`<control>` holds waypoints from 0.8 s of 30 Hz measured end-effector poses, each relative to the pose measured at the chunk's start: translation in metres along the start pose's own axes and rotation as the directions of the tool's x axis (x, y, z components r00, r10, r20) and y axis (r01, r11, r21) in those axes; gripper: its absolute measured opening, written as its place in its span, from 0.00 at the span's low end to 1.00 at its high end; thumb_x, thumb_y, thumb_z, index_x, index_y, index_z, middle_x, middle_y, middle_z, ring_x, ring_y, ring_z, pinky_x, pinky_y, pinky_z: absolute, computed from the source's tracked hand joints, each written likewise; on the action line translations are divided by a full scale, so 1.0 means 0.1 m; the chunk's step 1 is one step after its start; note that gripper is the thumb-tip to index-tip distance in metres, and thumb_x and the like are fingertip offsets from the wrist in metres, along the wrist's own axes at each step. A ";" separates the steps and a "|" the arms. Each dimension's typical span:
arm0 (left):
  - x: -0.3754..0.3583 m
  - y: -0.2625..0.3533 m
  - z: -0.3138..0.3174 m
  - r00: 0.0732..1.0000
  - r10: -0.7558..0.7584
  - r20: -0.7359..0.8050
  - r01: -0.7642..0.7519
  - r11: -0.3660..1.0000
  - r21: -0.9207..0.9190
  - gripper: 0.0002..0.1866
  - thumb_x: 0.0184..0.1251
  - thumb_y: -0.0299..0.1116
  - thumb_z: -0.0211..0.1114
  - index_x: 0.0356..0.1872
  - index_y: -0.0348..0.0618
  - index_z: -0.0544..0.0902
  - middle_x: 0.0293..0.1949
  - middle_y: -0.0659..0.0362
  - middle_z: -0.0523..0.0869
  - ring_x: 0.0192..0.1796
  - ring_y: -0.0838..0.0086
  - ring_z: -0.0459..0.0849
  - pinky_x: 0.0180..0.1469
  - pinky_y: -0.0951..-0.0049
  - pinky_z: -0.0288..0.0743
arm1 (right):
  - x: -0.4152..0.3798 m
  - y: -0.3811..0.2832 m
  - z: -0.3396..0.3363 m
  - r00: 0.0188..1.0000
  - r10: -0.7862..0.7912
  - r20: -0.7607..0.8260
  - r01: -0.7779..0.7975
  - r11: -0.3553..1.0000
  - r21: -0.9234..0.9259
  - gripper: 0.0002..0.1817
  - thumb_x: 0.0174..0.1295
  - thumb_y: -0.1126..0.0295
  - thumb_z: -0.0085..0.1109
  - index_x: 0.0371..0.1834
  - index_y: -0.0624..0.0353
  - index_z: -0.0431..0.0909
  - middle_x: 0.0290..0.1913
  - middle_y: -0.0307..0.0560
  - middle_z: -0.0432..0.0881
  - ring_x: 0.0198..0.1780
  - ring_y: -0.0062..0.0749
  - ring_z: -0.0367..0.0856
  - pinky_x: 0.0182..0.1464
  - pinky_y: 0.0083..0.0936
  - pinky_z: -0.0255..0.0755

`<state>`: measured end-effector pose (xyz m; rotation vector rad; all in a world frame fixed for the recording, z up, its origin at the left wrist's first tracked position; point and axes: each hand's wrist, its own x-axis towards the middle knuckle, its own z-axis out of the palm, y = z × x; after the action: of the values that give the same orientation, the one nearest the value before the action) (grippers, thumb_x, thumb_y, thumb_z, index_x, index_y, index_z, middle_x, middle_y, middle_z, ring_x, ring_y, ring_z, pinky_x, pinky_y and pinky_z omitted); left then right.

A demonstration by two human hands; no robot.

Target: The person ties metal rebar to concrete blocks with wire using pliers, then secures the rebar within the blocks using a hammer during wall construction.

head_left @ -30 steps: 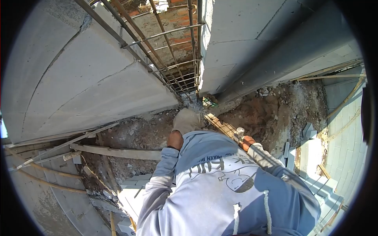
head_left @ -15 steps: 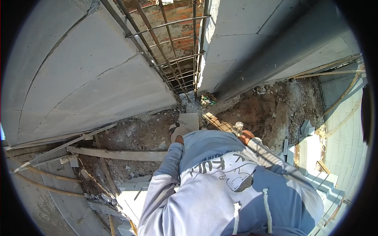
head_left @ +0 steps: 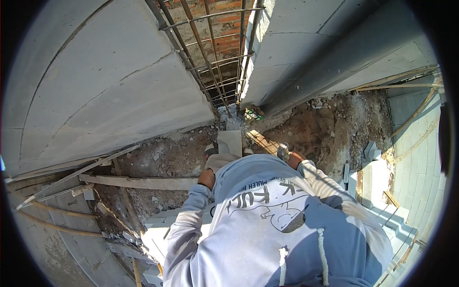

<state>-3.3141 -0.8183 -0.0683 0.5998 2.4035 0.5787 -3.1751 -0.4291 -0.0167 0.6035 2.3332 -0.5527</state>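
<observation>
My left hand is beside my left knee at the hoodie's edge; its fingers are mostly hidden. On the other side, my right hand is closed around the near end of a small shiny, partly see-through object, whose kind I cannot make out. Between my feet lies a pale flat block. A wooden plank slants across the ground just beyond the shiny object. The grey hoodie covers my lap and hides part of both hands.
Tied steel rebar rises in the gap between two block walls. A wide dark pipe leans along the right wall. A long board lies on the rubble at left, and pale blocks are stacked at right.
My left hand has moved down and slightly left, back toward my body. My right hand and the shiny object have shifted slightly up and left, and the object has turned.
</observation>
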 end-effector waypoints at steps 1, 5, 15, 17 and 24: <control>-0.09 0.04 -0.10 0.998 0.053 -0.038 -0.055 0.998 -0.033 0.07 0.51 0.26 0.59 0.28 0.32 0.79 0.32 0.39 0.81 0.37 0.45 0.81 0.38 0.54 0.75 | 0.00 0.00 0.05 0.999 0.053 0.002 -0.053 0.998 -0.024 0.17 0.52 0.61 0.53 0.36 0.63 0.81 0.37 0.61 0.82 0.40 0.53 0.82 0.41 0.41 0.75; -0.39 0.43 -0.49 0.957 0.160 -0.243 -0.201 0.968 -0.152 0.05 0.53 0.27 0.61 0.30 0.37 0.81 0.33 0.44 0.83 0.38 0.47 0.82 0.40 0.58 0.75 | 0.44 0.53 0.73 0.992 -0.086 0.090 0.083 0.996 0.034 0.17 0.53 0.61 0.53 0.38 0.63 0.81 0.38 0.59 0.83 0.42 0.50 0.82 0.43 0.39 0.75; -0.13 0.11 -0.67 0.854 -0.353 -0.382 -0.006 0.727 -0.687 0.09 0.58 0.24 0.53 0.41 0.36 0.75 0.28 0.56 0.80 0.27 0.74 0.80 0.28 0.73 0.76 | 0.09 -0.03 0.16 0.993 -0.020 0.115 0.025 0.999 -0.048 0.19 0.54 0.58 0.52 0.38 0.64 0.81 0.34 0.57 0.83 0.38 0.48 0.83 0.39 0.36 0.75; 0.16 0.23 -0.76 0.832 -0.320 -0.453 -0.038 0.782 -0.622 0.13 0.58 0.24 0.54 0.45 0.36 0.73 0.28 0.57 0.79 0.24 0.74 0.79 0.27 0.74 0.75 | 0.46 0.19 0.63 0.998 -0.060 0.026 0.057 0.993 0.100 0.20 0.52 0.58 0.52 0.34 0.65 0.81 0.31 0.59 0.83 0.36 0.50 0.83 0.37 0.35 0.76; 1.01 0.31 -0.72 0.941 -0.334 -0.051 0.195 0.659 -0.726 0.23 0.58 0.24 0.59 0.55 0.33 0.69 0.27 0.60 0.78 0.25 0.79 0.76 0.26 0.79 0.70 | 0.75 -0.76 0.30 0.927 0.176 0.331 -0.363 0.643 0.674 0.19 0.59 0.62 0.53 0.38 0.72 0.78 0.29 0.57 0.82 0.24 0.40 0.82 0.31 0.35 0.78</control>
<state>-3.4238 -0.7576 -0.0433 -0.1614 2.1030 1.3852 -3.2527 -0.4853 -0.0714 1.1593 1.6764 -1.3517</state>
